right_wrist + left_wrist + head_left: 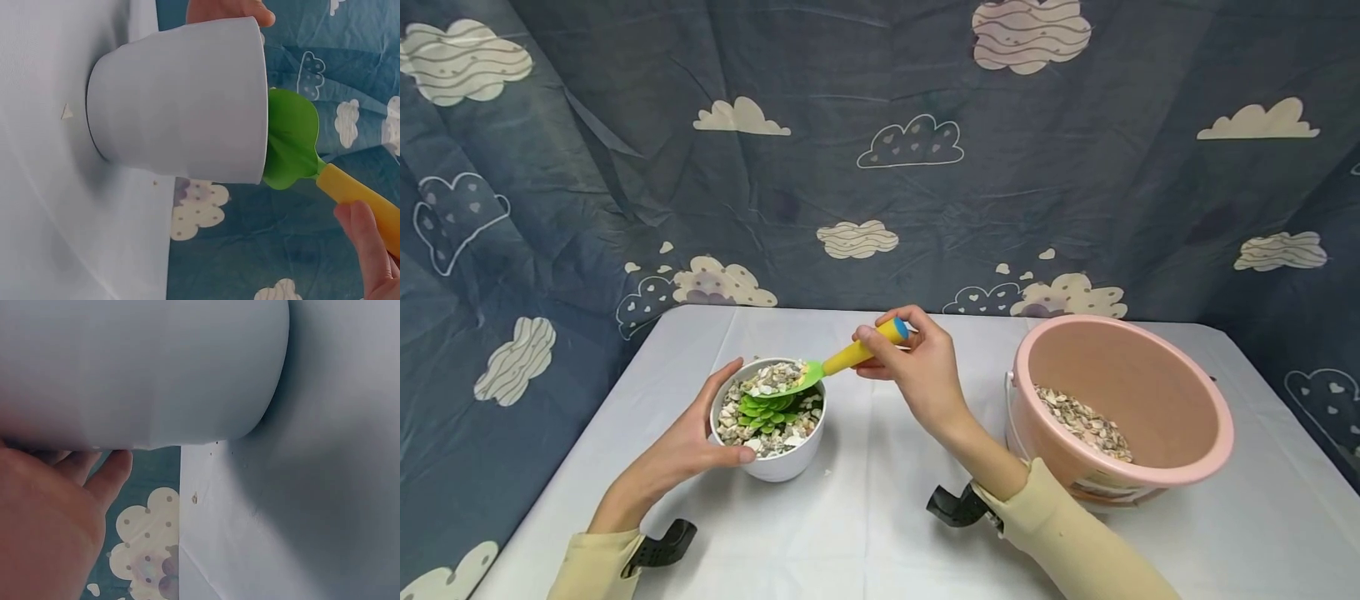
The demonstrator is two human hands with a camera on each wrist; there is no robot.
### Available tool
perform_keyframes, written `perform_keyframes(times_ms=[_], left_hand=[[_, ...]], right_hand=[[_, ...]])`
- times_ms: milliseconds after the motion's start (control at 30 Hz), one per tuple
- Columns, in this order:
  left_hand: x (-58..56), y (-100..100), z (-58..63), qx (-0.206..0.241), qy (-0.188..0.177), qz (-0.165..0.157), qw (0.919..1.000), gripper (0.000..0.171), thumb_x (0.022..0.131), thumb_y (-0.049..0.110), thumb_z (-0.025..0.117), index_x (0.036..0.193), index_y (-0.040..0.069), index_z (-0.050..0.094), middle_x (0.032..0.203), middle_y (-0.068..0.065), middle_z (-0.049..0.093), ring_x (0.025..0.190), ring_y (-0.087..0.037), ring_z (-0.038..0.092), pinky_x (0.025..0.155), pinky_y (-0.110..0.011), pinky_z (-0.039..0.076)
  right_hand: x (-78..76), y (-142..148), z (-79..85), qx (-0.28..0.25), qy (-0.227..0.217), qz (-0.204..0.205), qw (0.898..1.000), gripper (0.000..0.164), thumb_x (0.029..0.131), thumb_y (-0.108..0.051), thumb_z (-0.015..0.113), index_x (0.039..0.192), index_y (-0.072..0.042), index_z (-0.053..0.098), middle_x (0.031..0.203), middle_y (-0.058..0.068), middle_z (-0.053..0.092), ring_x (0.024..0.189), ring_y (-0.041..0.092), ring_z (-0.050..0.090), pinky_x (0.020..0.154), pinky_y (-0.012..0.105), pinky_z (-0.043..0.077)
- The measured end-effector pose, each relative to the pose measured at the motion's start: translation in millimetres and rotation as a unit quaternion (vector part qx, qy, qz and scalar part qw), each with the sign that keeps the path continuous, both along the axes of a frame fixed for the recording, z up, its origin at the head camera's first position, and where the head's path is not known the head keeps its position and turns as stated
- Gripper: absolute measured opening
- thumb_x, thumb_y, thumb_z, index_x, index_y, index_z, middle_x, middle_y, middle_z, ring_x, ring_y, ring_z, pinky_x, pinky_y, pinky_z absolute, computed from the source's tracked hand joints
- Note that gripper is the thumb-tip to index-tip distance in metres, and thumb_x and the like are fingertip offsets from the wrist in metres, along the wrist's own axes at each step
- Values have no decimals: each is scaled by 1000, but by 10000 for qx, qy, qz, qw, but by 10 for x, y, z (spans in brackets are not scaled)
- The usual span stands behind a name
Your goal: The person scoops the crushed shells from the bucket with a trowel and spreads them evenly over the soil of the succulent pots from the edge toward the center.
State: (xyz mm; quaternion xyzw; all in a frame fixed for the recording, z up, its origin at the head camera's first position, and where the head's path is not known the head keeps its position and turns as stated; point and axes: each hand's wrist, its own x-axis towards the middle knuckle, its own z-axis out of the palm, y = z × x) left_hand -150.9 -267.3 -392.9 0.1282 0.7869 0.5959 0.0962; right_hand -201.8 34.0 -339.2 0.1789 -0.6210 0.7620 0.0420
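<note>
A white pot [787, 467] stands on the table, holding pebbles [730, 417] and a green succulent [763, 414]. My left hand [681, 446] grips the pot from its left side, thumb at the near rim and fingers along the far side. In my right hand [925, 371] is a toy shovel [846, 358] with a yellow handle and a green blade [292, 139]. The blade lies tilted over the pot's opening, above the succulent, with pebbles on it. In the right wrist view, the pot's wall [178, 103] hides its contents.
A pink bucket [1217, 433] with pebbles [1086, 423] inside stands on the right of the white-covered table [880, 500]. Behind hangs a dark blue cloth [820, 192] with cloud prints. A small chip [67, 112] lies near the pot.
</note>
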Motion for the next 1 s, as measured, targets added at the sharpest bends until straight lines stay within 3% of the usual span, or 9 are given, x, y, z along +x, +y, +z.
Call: perform_keyframes(times_ms=[100, 267, 500, 800, 1000], left_hand=[[21, 23, -5, 20, 20, 127, 9999, 110, 74, 12, 84, 158, 22, 13, 155, -20, 19, 134, -41, 32, 98, -33, 39], [60, 56, -9, 80, 4, 306, 9995, 109, 74, 12, 84, 157, 21, 14, 153, -20, 22, 131, -40, 35, 95, -27, 42], [74, 75, -23, 39, 2, 394, 9992, 108, 75, 11, 82, 157, 24, 14, 154, -18, 21, 134, -39, 33, 95, -27, 41], [59, 64, -39, -28, 118, 282, 9995, 108, 76, 14, 83, 158, 24, 13, 155, -19, 19, 135, -40, 30, 100, -41, 37], [51, 35, -49, 153, 125, 187, 9996, 109, 75, 12, 83, 157, 30, 13, 156, -17, 16, 136, -40, 28, 98, -31, 39]], right_hand=[[20, -13, 2, -14, -24, -1, 10000, 33, 87, -15, 76, 105, 3, 54, 97, 20, 71, 82, 34, 72, 67, 45, 58], [33, -24, -16, -82, -92, 27, 9999, 35, 87, -16, 77, 104, 3, 53, 96, 20, 71, 80, 35, 72, 67, 46, 58], [38, -17, -32, -71, -141, -9, 9999, 36, 86, -17, 78, 103, 3, 54, 96, 20, 71, 78, 37, 71, 66, 46, 58], [54, -1, -51, -123, -146, -13, 9998, 34, 87, -15, 76, 105, 2, 53, 98, 22, 71, 79, 37, 71, 66, 45, 58], [63, 7, -68, -138, -159, -59, 9998, 37, 88, -17, 76, 106, 4, 51, 99, 21, 71, 80, 36, 72, 66, 45, 58]])
